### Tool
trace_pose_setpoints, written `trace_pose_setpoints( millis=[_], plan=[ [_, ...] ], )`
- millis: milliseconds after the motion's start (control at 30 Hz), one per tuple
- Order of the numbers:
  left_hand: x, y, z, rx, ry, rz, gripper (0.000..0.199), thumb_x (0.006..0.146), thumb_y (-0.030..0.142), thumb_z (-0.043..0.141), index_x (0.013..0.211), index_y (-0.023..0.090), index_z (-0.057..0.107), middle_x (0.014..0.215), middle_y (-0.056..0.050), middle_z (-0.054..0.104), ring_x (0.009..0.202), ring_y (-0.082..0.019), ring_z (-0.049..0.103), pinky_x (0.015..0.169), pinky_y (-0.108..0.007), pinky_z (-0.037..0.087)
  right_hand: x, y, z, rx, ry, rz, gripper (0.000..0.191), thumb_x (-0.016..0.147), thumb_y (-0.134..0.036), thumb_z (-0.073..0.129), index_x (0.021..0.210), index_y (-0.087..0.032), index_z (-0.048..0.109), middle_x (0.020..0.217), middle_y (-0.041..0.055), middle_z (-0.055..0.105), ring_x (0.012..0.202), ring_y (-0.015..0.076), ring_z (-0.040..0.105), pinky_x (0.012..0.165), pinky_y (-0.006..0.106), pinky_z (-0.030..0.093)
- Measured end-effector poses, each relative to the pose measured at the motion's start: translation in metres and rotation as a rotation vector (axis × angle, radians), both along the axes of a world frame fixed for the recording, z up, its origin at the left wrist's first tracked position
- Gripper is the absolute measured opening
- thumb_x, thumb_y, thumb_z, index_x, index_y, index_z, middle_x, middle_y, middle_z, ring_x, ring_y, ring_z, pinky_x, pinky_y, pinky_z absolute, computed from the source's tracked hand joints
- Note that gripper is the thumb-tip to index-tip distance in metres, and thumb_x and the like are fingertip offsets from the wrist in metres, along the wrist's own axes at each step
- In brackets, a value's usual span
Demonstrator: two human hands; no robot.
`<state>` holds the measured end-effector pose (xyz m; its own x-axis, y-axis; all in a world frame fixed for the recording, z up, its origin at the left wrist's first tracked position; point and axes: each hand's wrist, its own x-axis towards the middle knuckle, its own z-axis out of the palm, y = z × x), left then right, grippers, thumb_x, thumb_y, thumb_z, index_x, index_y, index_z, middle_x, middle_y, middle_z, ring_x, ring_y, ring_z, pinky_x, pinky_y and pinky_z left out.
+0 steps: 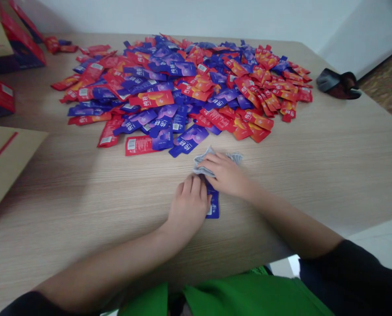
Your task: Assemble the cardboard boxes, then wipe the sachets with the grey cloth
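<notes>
My right hand (225, 172) is closed over a crumpled grey cloth (202, 163), which it presses down near the top end of a blue packet (213, 206). The packet lies flat on the table, its barcode end towards me. Against its left side, my left hand (190, 199) has its fingers curled down and covers part of it. Whether those fingers pinch the packet or only hold it down is hard to see. Just beyond my hands spreads a heap of red and blue packets (183, 87).
Red and blue cardboard boxes (21, 39) stand at the far left, with an open box flap (12, 153) reaching over the table (110, 188). A dark curved object (337, 83) lies by the right edge. A white wall (196, 17) rises behind.
</notes>
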<state>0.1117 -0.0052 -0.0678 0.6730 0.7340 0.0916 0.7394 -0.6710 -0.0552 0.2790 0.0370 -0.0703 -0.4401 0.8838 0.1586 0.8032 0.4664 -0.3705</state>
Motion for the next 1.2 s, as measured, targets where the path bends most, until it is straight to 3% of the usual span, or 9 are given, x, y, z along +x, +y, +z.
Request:
trace_pose_setpoints(
  millis=[167, 300, 400, 500, 567, 667, 833, 1033, 1200],
  plan=[
    [0.003, -0.003, -0.003, 0.033, 0.038, 0.02, 0.044, 0.096, 0.024, 0.047, 0.131, 0.0, 0.055, 0.128, -0.021, 0.059, 0.116, -0.032, 0.054, 0.088, -0.042, 0.05, 0.029, -0.009, 0.003, 0.103, 0.107, -0.237, 0.03, 0.087, -0.014, 0.051, 0.113, -0.02, 0.065, 0.109, 0.0094, 0.064, 0.102, 0.0258, 0.057, 0.09, 0.041, 0.046],
    [0.001, 0.007, 0.009, -0.051, 0.059, 0.042, 0.038, 0.095, 0.031, 0.05, 0.126, 0.01, 0.058, 0.115, -0.016, 0.063, 0.105, -0.03, 0.057, 0.078, -0.041, 0.051, 0.038, -0.021, 0.005, 0.135, 0.077, -0.313, 0.029, 0.085, -0.016, 0.053, 0.111, -0.02, 0.065, 0.11, 0.0107, 0.064, 0.106, 0.0279, 0.056, 0.091, 0.043, 0.044],
    [-0.005, 0.019, 0.025, -0.126, 0.096, 0.117, 0.038, 0.093, 0.046, 0.053, 0.11, 0.013, 0.063, 0.105, -0.014, 0.063, 0.098, -0.031, 0.059, 0.073, -0.041, 0.051, 0.044, -0.027, 0.007, 0.046, -0.014, -0.347, 0.021, 0.083, -0.023, 0.059, 0.102, -0.022, 0.069, 0.116, 0.0098, 0.065, 0.109, 0.0302, 0.056, 0.092, 0.048, 0.041],
    [-0.008, 0.023, 0.033, -0.188, 0.076, 0.175, 0.063, 0.084, 0.07, 0.05, 0.103, 0.012, 0.064, 0.104, -0.017, 0.062, 0.099, -0.034, 0.058, 0.078, -0.045, 0.051, 0.048, -0.032, 0.015, 0.051, -0.027, -0.386, 0.021, 0.082, -0.036, 0.065, 0.099, -0.026, 0.07, 0.137, 0.0092, 0.055, 0.121, 0.0341, 0.05, 0.094, 0.053, 0.036],
    [-0.005, 0.02, 0.03, -0.255, 0.04, 0.175, 0.074, 0.073, 0.077, 0.058, 0.109, 0.012, 0.062, 0.112, -0.018, 0.061, 0.106, -0.036, 0.055, 0.086, -0.049, 0.049, 0.047, -0.036, 0.02, 0.053, -0.013, -0.355, 0.025, 0.083, -0.036, 0.063, 0.106, -0.026, 0.069, 0.145, 0.0098, 0.048, 0.128, 0.0343, 0.045, 0.098, 0.055, 0.033],
    [0.0, 0.016, 0.021, -0.393, -0.035, 0.173, 0.07, 0.063, 0.062, 0.074, 0.112, 0.015, 0.059, 0.119, -0.016, 0.06, 0.113, -0.035, 0.054, 0.096, -0.048, 0.046, 0.041, -0.042, 0.025, -0.045, -0.03, -0.177, 0.044, 0.083, -0.032, 0.062, 0.126, -0.025, 0.06, 0.15, 0.0126, 0.041, 0.135, 0.0333, 0.038, 0.104, 0.054, 0.029],
    [-0.01, 0.026, 0.016, -0.63, -0.238, 0.125, 0.053, 0.074, 0.03, 0.066, 0.123, 0.02, 0.05, 0.116, -0.009, 0.067, 0.108, -0.028, 0.063, 0.089, -0.036, 0.049, 0.029, -0.041, 0.027, -0.093, -0.094, 0.026, 0.066, 0.077, -0.02, 0.063, 0.141, -0.02, 0.046, 0.155, 0.0148, 0.035, 0.142, 0.0321, 0.028, 0.111, 0.054, 0.02],
    [-0.028, 0.075, 0.027, -0.546, -0.281, -0.019, 0.053, 0.08, 0.011, 0.055, 0.131, 0.026, 0.052, 0.116, -0.006, 0.071, 0.107, -0.023, 0.067, 0.087, -0.03, 0.05, 0.021, 0.006, 0.037, -0.069, -0.143, 0.039, 0.022, 0.089, -0.019, 0.053, 0.108, -0.019, 0.064, 0.106, 0.0076, 0.071, 0.101, 0.0223, 0.062, 0.092, 0.037, 0.041],
    [-0.018, 0.171, 0.054, -0.232, -0.203, 0.039, 0.052, 0.086, 0.007, 0.048, 0.135, 0.023, 0.052, 0.118, -0.008, 0.071, 0.107, -0.021, 0.068, 0.087, -0.028, 0.051, 0.023, 0.098, 0.07, 0.128, -0.198, -0.187, 0.022, 0.091, -0.023, 0.052, 0.105, -0.026, 0.069, 0.101, 0.0035, 0.074, 0.096, 0.02, 0.067, 0.079, 0.027, 0.044]
  ],
)
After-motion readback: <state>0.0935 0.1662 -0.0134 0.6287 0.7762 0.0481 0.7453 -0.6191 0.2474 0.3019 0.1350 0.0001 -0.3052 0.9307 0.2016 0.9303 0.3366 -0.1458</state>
